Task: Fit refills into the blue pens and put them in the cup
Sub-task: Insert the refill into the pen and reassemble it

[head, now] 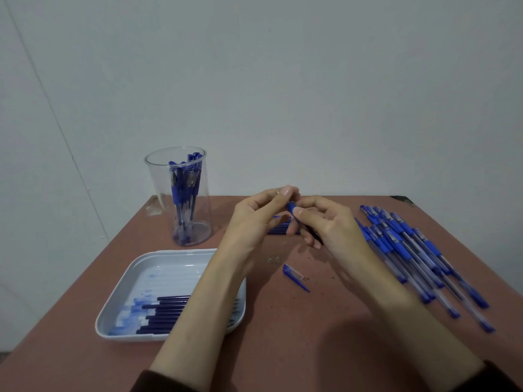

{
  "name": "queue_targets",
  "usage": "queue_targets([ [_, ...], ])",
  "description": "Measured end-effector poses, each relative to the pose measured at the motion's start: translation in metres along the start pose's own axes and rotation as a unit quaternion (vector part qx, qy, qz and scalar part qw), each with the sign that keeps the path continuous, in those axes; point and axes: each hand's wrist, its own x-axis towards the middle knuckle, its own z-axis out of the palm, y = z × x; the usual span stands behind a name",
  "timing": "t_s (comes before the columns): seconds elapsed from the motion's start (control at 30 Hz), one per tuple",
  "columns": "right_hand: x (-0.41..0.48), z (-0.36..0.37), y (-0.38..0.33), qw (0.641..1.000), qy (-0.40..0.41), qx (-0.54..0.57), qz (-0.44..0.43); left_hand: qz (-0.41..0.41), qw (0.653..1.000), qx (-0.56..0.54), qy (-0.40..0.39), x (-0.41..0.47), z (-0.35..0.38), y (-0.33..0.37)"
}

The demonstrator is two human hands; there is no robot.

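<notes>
**Desk:** What are the hands doing?

**Photographer:** Both are raised over the middle of the table (297, 340), towards its far edge. The right hand (328, 224) grasps a pen (291, 207) at its blue grip, fingers curled round the barrel. The barrel's dark lower end pokes out beneath the fingers. The left hand (257, 219) meets it from the left. Its thumb and forefinger pinch the pen's upper end, and the other fingers are curled in.

**Desk:** Is a refill inside?

**Photographer:** I cannot tell. The fingers hide that end.

**Desk:** Where is the cup?

**Photographer:** The cup (158, 190), clear plastic, stands upright near the far left corner. A bunch of pens (184, 188) stands in it.

**Desk:** And the rest?

**Photographer:** A white tray (169, 252) sits by the near left edge, partly under the left forearm. Dark refills (164, 315) lie in a row in it, beside blue ink smears on its floor. More refills (278, 230) lie on the table just behind the hands, mostly hidden by them. A lone cap (294, 274) lies near the middle, between the forearms. Loose pens (410, 250) are heaped along the right edge, roughly parallel, running from far to near. Dark sleeves (158, 381) show at the near edge, and a plain grey wall (283, 94) rises behind the table.
</notes>
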Motion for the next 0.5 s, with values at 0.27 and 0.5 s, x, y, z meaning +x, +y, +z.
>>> queue_targets([
  [0.27,0.0021,-0.003,-0.002,0.998,0.035,0.048,0.005,0.008,0.998,0.009,0.054,0.0001,-0.0047,-0.0005],
  [0.5,-0.0007,0.0017,-0.0012,1.0,0.013,0.01,-0.014,0.027,0.998,0.031,0.044,-0.0002,-0.0011,-0.0014],
])
